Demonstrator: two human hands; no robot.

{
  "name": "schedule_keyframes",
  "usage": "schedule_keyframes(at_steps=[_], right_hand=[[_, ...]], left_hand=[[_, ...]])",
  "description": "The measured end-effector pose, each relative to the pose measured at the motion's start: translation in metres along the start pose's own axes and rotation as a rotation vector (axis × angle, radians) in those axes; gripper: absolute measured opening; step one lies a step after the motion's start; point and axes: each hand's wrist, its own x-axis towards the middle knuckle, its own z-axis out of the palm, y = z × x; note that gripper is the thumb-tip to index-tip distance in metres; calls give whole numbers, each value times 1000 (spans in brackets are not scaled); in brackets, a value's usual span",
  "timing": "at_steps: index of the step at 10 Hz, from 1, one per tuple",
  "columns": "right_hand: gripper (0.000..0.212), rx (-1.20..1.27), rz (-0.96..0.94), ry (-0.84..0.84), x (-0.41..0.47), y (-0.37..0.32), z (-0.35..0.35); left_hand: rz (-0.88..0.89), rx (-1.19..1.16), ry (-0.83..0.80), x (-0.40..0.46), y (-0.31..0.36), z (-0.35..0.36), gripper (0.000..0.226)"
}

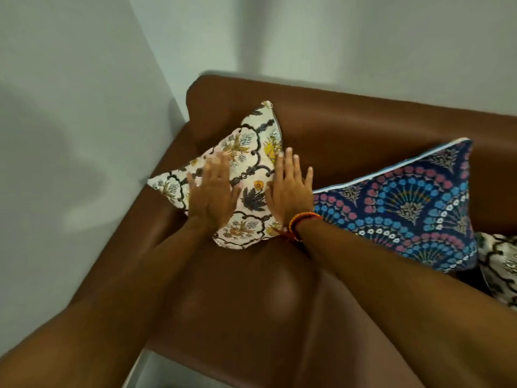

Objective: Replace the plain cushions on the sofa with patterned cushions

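A cream floral cushion leans in the left corner of the brown leather sofa, against the backrest and armrest. My left hand lies flat on its left half, fingers spread. My right hand, with an orange thread band at the wrist, lies flat on the cushion's right edge, fingers apart. Neither hand grips anything. A blue cushion with a pink and blue fan pattern rests to the right, touching the floral one. Another cream patterned cushion shows partly at the right edge.
Pale grey walls meet behind and to the left of the sofa. The sofa seat spreads below my forearms. A strip of light floor shows at the bottom.
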Motion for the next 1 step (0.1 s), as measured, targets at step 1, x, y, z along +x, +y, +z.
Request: schedule_keyframes(at_steps=[1], right_hand=[[81, -38, 48, -145, -2, -6, -8]], left_hand=[[13, 5, -106, -2, 1, -9, 72]])
